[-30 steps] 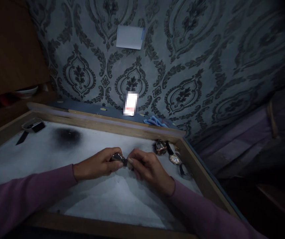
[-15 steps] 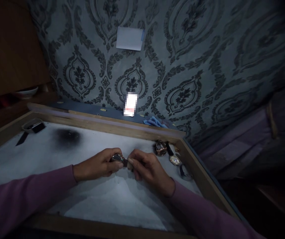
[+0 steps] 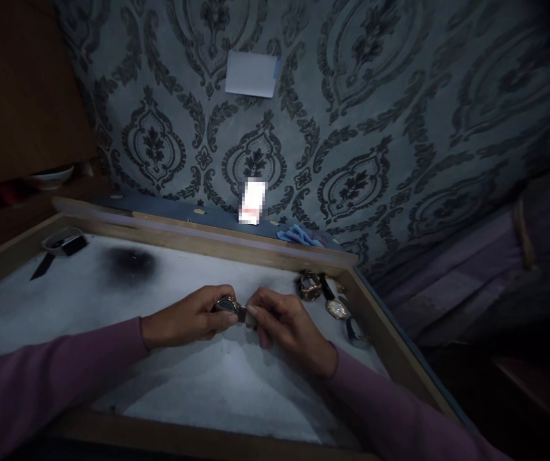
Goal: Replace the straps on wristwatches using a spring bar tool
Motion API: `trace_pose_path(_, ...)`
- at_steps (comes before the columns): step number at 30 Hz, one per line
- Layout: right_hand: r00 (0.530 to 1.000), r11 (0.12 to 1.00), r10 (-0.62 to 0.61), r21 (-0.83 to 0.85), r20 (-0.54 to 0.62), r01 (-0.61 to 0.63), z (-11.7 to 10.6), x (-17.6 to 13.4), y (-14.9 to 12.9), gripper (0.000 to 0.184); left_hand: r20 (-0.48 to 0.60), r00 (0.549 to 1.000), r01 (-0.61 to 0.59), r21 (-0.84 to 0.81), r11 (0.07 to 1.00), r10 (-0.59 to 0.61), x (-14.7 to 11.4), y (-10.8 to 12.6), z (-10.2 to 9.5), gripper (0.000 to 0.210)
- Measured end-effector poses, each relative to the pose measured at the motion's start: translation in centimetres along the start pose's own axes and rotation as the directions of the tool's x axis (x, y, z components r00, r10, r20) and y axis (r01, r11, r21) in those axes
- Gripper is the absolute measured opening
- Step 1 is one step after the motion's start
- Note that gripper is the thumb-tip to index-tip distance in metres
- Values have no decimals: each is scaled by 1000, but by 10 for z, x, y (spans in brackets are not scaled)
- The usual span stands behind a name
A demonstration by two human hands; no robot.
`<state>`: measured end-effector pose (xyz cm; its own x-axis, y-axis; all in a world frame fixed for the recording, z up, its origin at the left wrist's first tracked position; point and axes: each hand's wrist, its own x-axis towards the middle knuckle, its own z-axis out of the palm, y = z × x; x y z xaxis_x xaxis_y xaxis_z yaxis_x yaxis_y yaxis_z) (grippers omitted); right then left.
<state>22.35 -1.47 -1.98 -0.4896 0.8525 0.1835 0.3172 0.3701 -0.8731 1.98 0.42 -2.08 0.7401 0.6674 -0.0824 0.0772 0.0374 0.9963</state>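
Note:
Over the middle of the white board, my left hand (image 3: 202, 317) grips a wristwatch (image 3: 227, 305) by its round case, thumb at the near edge and index finger behind. From the case a dark strap runs to the right, where my right hand (image 3: 287, 326) pinches it between thumb and fingers. The far part of the strap is hidden by the right fingers. Closest to my right hand lie a watch with rose-gold trim (image 3: 310, 286), a gold-faced watch with a black strap (image 3: 337, 308) and a dark blue watch (image 3: 356, 333).
A raised wooden frame (image 3: 226, 245) borders the white surface (image 3: 198, 378). At the far left lies a watch with a square dark face (image 3: 73, 244). A blue cloth (image 3: 301, 235) and a bright, blurred-out upright phone-like rectangle (image 3: 253, 202) stand beyond the frame, before a patterned wall.

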Motion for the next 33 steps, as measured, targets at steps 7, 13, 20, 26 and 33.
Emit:
trace_pose_path(7, 1000, 1000, 13, -19, 11, -13, 1, 0, -1, 31, -12, 1000, -4, 95, 995, 5, 0, 0, 0, 25)
trace_pose_path(13, 998, 980, -64, -189, 15, 66, 3, -2, -1, 27, -36, 999, -12, 236, 972, 21, -2, 4, 1, 23)
trace_pose_path(20, 995, 977, -82, -193, 52, 90, 2, -2, 2, 27, -10, 987, 160, -104, 982, -162, -1, -3, 4, 30)
trace_pose_path(26, 996, 996, -11, -92, 86, 19, 3, -1, 3, 24, 0, 996, 89, -2, 996, -89, 0, -6, 2, 26)
trace_pose_path(33, 937, 797, -342, -506, 72, 330, 6, -6, 4, 24, -38, 997, 75, 93, 993, -72, -2, 1, 1, 23)
